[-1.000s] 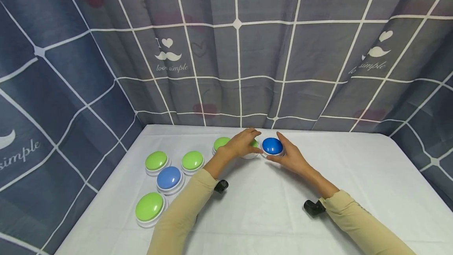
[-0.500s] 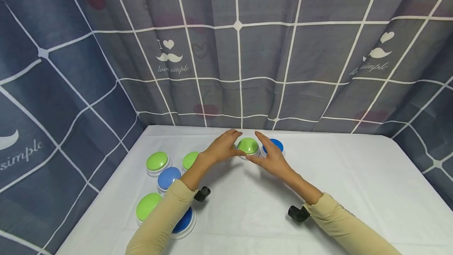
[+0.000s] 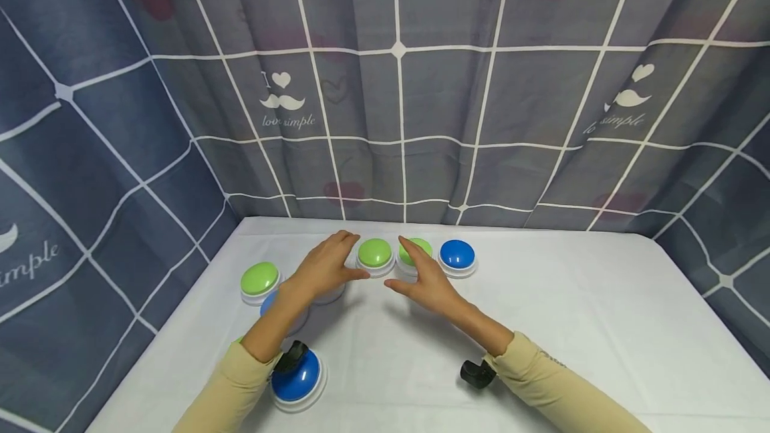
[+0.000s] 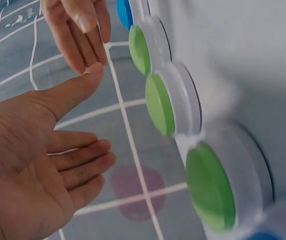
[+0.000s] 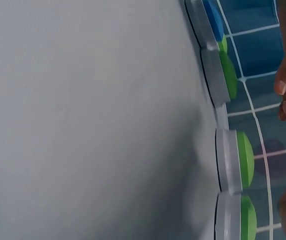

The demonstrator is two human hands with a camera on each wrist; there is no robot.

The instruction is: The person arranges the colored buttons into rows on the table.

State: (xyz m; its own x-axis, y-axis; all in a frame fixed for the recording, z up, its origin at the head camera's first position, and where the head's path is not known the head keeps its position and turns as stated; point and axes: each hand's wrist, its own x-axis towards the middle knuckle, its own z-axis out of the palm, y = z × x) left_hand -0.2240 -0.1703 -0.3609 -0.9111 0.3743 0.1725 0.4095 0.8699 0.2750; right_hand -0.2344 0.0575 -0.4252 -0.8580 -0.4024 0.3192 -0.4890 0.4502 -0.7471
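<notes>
Shifted left: left hand (image 3: 319,269) and right hand (image 3: 430,282) now flank a back-row green button (image 3: 375,254), fingers straight, thumbs spread. Blue button (image 3: 457,256) (half-hidden 0.5 s ago) now shows fully at row's end on the bench (image 3: 541,299). Right hand partly blocks second green button (image 3: 415,250); left forearm crosses light-blue button (image 3: 267,303).

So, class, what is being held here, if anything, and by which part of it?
Nothing is held: in the left wrist view, the left hand and right hand both stand clear of the green-topped buttons.
</notes>
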